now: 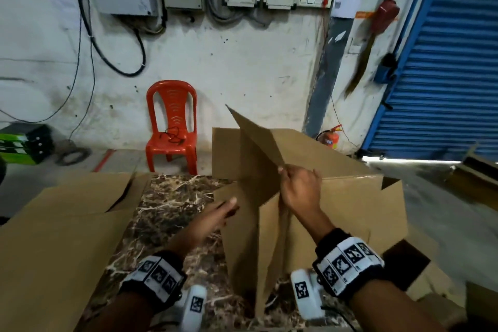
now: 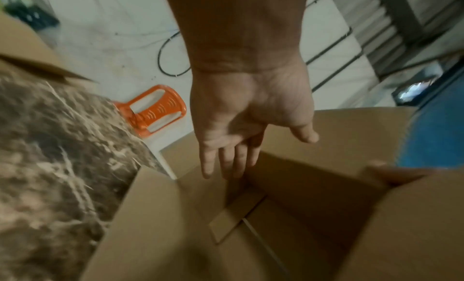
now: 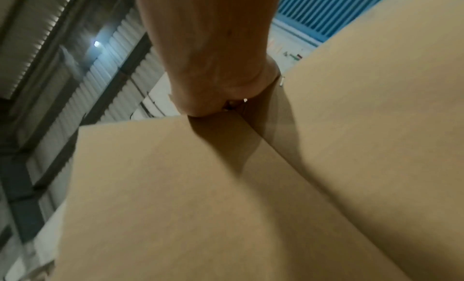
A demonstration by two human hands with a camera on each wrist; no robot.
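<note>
A brown cardboard box [image 1: 347,205] stands half unfolded on the marble table [image 1: 172,202], its flaps sticking up. My right hand [image 1: 299,188] grips the top edge of a raised flap [image 1: 258,148] near the box's middle corner; in the right wrist view the right hand [image 3: 213,98] curls over the cardboard edge [image 3: 175,166]. My left hand [image 1: 218,213] reaches toward the box's left flap with straight fingers and holds nothing. In the left wrist view the left hand [image 2: 241,138] hovers flat over the open box interior [image 2: 288,202].
A flattened cardboard sheet [image 1: 54,237] covers the table's left side. An orange plastic chair [image 1: 172,127] stands behind the table against the white wall. A blue roller shutter [image 1: 444,62] fills the right, with a fire extinguisher [image 1: 330,137] and more cardboard [image 1: 474,170] near it.
</note>
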